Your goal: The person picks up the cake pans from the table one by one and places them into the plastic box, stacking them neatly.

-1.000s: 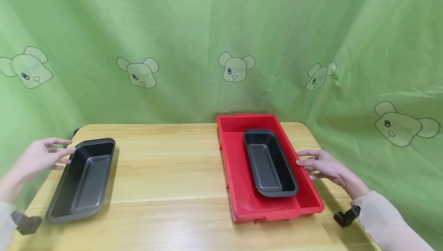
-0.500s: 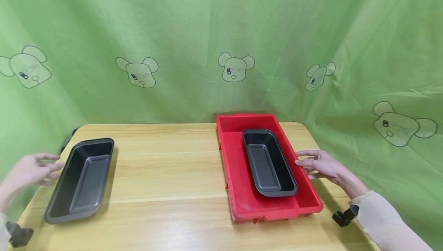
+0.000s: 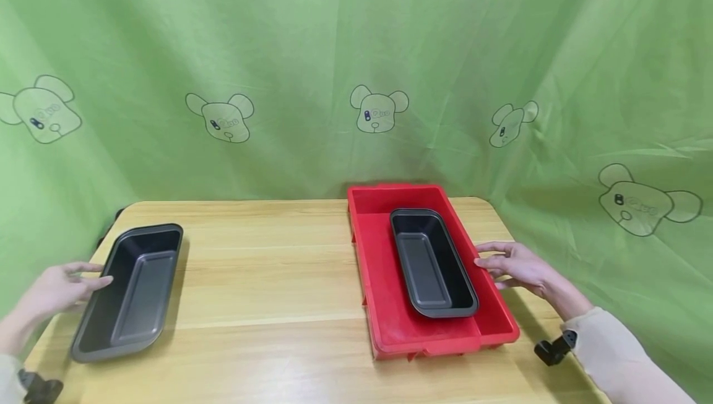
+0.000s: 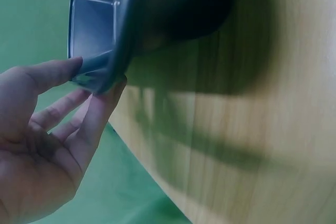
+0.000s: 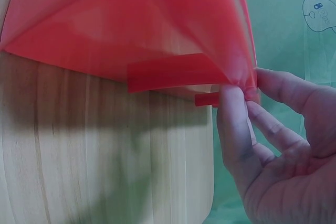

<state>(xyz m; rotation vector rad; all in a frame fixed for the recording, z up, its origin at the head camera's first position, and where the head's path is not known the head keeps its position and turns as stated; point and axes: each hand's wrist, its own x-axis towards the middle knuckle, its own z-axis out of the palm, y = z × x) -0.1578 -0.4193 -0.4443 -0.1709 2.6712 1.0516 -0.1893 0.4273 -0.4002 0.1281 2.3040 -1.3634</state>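
left hand fingers pinch the dark metal loaf pan rim; right hand fingers pinch the red plastic tray.

Left hand: lower left of head view, forearm entering from bottom-left corner. Fingers extended toward frame centre, thumb on top; in left wrist view thumb and fingers pinch thin edge between them.

Right hand: right of centre in head view, pale sleeve at lower right. Fingers extended leftward, slightly spread; in right wrist view fingertips pinch rim.
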